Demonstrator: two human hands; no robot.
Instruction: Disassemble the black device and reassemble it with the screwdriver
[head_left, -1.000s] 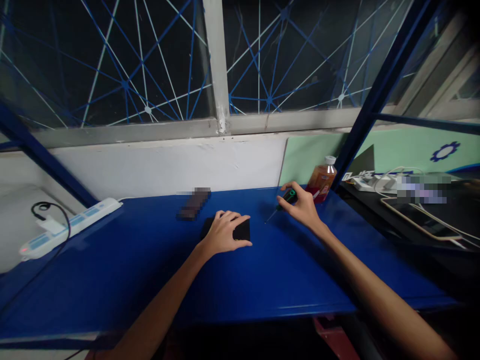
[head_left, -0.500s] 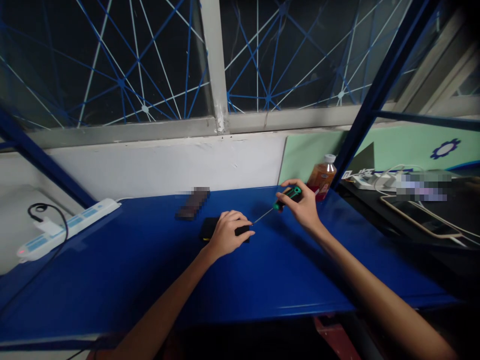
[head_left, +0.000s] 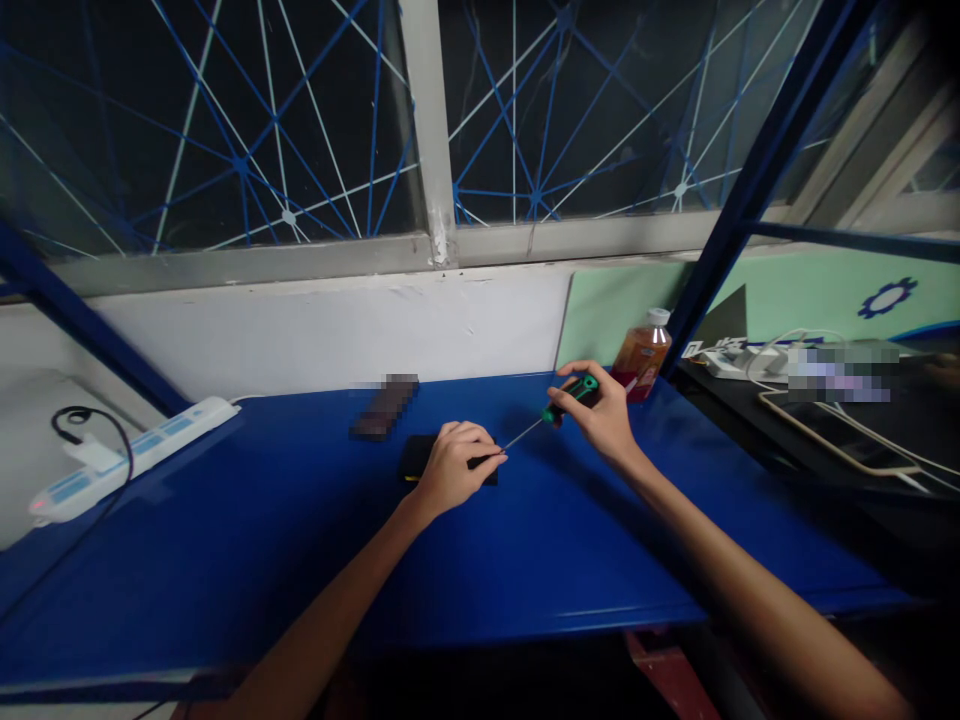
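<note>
Glossy blue tabletop, perhaps painted metal; clear plastic bottle; metal screwdriver shaft

I see a makeshift work corner, with a blue desk below centre and a power strip lower left.

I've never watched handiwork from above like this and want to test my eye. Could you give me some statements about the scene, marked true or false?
1. The right hand holds a screwdriver. True.
2. The left hand is up in the air, well away from everything. False: the left hand is over a black object, covering part of it.
3. The screwdriver's shaft points toward the left hand. True.
4. The bottle is lying on its side. False: the bottle stands upright, with a white cap.
5. The power strip lies toward the left end of the blue table. True.
</note>
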